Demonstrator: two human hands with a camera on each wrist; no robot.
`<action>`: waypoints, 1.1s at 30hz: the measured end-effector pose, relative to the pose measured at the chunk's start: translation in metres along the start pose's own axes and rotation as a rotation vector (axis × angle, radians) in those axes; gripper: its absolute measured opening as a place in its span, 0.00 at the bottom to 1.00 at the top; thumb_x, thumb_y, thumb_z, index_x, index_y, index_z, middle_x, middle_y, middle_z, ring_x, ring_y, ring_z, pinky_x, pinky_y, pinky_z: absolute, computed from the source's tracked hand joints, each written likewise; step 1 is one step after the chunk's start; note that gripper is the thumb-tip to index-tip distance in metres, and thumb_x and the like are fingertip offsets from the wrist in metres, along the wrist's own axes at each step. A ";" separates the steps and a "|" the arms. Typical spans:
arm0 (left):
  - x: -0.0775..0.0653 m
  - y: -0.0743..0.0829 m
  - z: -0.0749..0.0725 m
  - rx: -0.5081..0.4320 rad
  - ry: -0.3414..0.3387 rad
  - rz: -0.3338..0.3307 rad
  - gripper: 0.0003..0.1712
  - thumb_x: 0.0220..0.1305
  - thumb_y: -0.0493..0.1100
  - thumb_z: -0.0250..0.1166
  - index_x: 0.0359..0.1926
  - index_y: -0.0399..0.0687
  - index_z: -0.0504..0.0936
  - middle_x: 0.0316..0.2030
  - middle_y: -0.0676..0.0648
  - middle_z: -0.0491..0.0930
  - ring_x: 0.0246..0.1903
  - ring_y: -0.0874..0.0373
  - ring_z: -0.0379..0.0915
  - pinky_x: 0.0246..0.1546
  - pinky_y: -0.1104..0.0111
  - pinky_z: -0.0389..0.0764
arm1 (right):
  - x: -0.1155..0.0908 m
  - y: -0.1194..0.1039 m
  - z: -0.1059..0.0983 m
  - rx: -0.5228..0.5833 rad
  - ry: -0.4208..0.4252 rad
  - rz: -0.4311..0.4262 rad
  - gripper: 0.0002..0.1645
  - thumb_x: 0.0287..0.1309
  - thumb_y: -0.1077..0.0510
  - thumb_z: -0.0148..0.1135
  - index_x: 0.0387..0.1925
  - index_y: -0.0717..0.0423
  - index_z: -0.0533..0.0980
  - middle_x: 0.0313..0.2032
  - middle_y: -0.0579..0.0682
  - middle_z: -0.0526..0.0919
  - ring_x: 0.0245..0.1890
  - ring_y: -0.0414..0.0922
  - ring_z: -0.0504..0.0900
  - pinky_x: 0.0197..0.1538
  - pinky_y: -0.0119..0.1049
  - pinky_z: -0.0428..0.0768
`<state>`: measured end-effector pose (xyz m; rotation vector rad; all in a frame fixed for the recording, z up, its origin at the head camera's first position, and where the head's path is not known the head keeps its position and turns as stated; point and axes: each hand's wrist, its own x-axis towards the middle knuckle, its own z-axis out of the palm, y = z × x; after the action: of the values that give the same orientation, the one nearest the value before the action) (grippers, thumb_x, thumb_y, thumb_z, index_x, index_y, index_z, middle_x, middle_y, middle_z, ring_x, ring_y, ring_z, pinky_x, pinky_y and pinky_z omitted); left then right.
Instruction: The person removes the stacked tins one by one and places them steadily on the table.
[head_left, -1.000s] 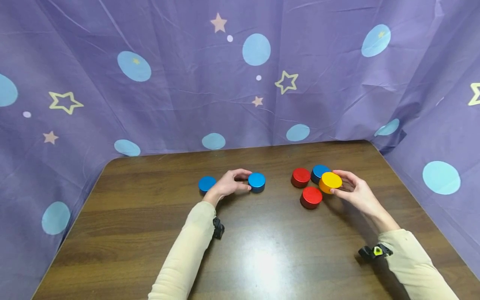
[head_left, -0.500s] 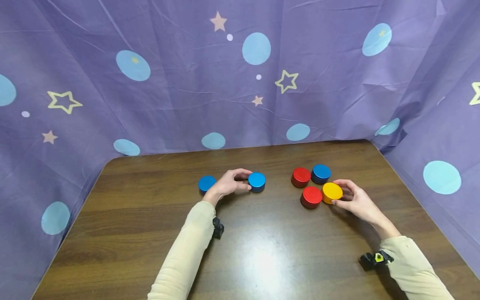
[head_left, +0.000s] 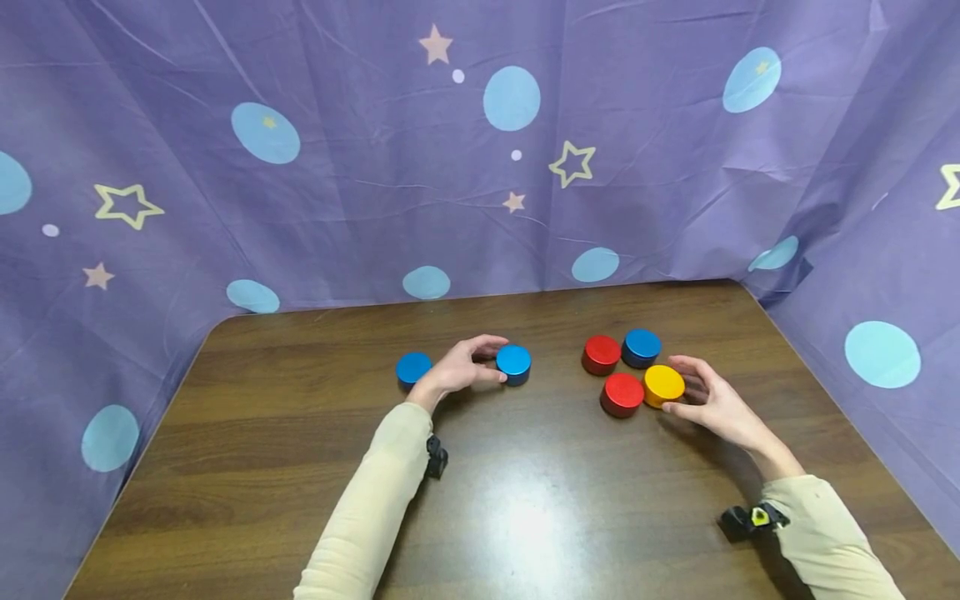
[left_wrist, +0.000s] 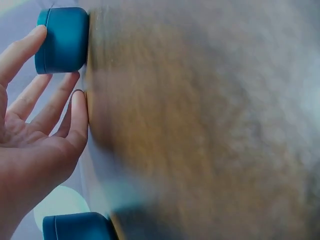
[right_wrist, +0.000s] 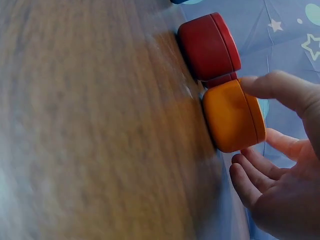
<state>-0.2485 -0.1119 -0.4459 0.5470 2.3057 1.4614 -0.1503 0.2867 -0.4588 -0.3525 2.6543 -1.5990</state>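
My left hand (head_left: 459, 367) holds a round blue tin (head_left: 513, 365) from its left, thumb on the near side and a finger on the far side. That tin (left_wrist: 65, 41) shows a lid seam in the left wrist view. At the right, a yellow tin (head_left: 663, 387) stands on the table (head_left: 570, 492). Around its right side my right hand (head_left: 716, 402) is loosely spread, and the thumb (right_wrist: 280, 90) overlaps the tin's edge in the right wrist view. Directly left of the yellow tin is a red tin (head_left: 622, 395).
A second red tin (head_left: 602, 355) and a blue tin (head_left: 642, 348) stand just behind. Another blue tin (head_left: 413, 369) is behind my left wrist. A purple patterned curtain (head_left: 360, 167) hangs along the table's back and sides.
My right hand has brought the yellow tin towards me, down beside the front red tin, and its fingers have spread slightly. My left hand has slid slightly further round its blue tin.
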 end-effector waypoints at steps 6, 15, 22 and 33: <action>0.004 0.009 0.004 0.107 -0.016 -0.003 0.35 0.52 0.35 0.74 0.63 0.41 0.73 0.54 0.41 0.76 0.54 0.48 0.69 0.57 0.57 0.70 | 0.001 0.001 -0.003 0.052 0.044 -0.068 0.43 0.50 0.73 0.68 0.65 0.73 0.56 0.57 0.72 0.66 0.54 0.38 0.70 0.53 0.19 0.68; 0.016 0.028 0.032 0.152 -0.089 0.039 0.32 0.53 0.38 0.75 0.60 0.44 0.76 0.52 0.44 0.78 0.49 0.52 0.75 0.50 0.64 0.74 | 0.003 0.001 -0.007 0.118 0.100 -0.097 0.42 0.50 0.75 0.67 0.64 0.75 0.56 0.54 0.54 0.69 0.54 0.36 0.70 0.54 0.20 0.68; 0.027 0.039 0.056 0.203 -0.145 0.048 0.32 0.50 0.41 0.76 0.58 0.46 0.78 0.51 0.46 0.80 0.47 0.56 0.75 0.48 0.70 0.74 | 0.007 0.003 -0.005 0.158 0.099 -0.111 0.40 0.49 0.76 0.66 0.63 0.72 0.58 0.53 0.42 0.70 0.55 0.37 0.71 0.55 0.21 0.68; 0.012 0.035 0.045 0.175 -0.143 0.124 0.39 0.53 0.38 0.74 0.66 0.42 0.70 0.59 0.40 0.74 0.59 0.47 0.70 0.60 0.60 0.69 | 0.008 0.002 -0.011 0.035 0.074 -0.068 0.39 0.54 0.71 0.67 0.64 0.74 0.59 0.58 0.60 0.71 0.58 0.49 0.70 0.55 0.20 0.67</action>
<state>-0.2318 -0.0577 -0.4332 0.8296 2.3340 1.2352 -0.1602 0.2958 -0.4547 -0.3946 2.6921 -1.7080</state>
